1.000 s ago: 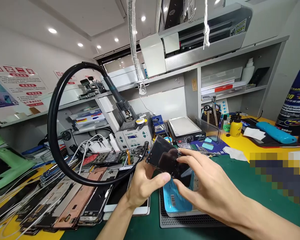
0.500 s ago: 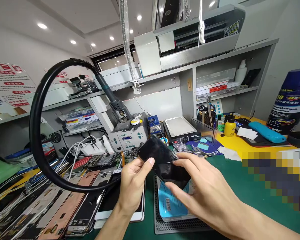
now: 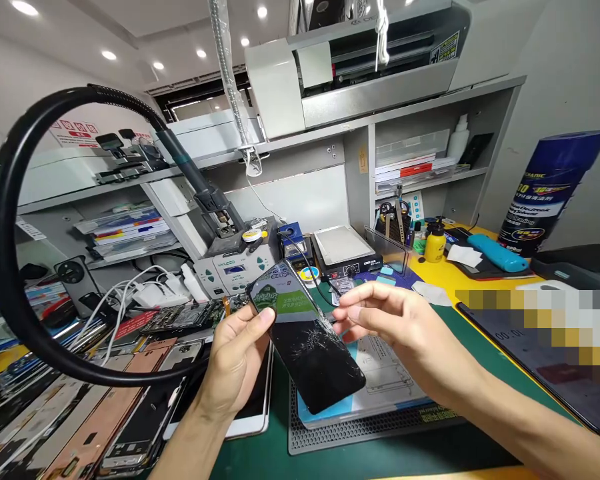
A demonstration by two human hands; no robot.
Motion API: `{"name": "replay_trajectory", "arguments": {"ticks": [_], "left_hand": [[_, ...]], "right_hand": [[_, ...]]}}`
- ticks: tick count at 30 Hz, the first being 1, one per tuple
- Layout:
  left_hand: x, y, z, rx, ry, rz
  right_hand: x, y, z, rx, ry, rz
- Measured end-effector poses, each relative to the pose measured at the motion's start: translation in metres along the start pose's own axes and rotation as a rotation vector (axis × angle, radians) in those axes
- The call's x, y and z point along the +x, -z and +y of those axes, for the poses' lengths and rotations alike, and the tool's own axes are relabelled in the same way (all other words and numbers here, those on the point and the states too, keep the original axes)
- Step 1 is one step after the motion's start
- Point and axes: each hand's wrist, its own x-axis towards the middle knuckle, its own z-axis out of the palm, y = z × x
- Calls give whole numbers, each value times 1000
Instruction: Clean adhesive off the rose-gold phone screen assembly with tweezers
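Observation:
My left hand [image 3: 240, 343] is closed around the upper left edge of a phone [image 3: 325, 363], thumb on its glass. The black screen is tilted toward me, with cracks spreading from its right edge. Coloured reflections show on its upper part. My right hand [image 3: 387, 320] hovers at the phone's right edge, its thumb and fingers drawn together; anything small between them is hidden. Beneath the phone lies a blue and white flat box [image 3: 390, 373] with a line drawing on it. That box rests on a grey perforated mat [image 3: 330, 440].
Phone parts and screens [image 3: 95, 407] crowd the left side, beside a white-framed tablet [image 3: 253, 420]. A black hose [image 3: 0, 267] loops above them from a soldering station [image 3: 235, 267]. A heating plate [image 3: 345, 250], a spray can [image 3: 545, 193] and a large phone [image 3: 540, 380] stand or lie around.
The phone has turned so its cracked screen faces me more. My right hand has come off its lower right side and drawn its fingers together. The view has shifted right.

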Motion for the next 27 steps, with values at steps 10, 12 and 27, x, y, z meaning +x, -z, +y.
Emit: {"name": "replay_trajectory", "arguments": {"ticks": [10, 12, 27], "left_hand": [[-1, 3, 2, -49, 53, 22], [-1, 3, 3, -64, 69, 30], [-2, 5, 3, -45, 114, 54]], "right_hand": [[-1, 0, -3, 107, -52, -59], [-2, -1, -3, 94, -60, -81], [-12, -7, -6, 15, -80, -290]]}}
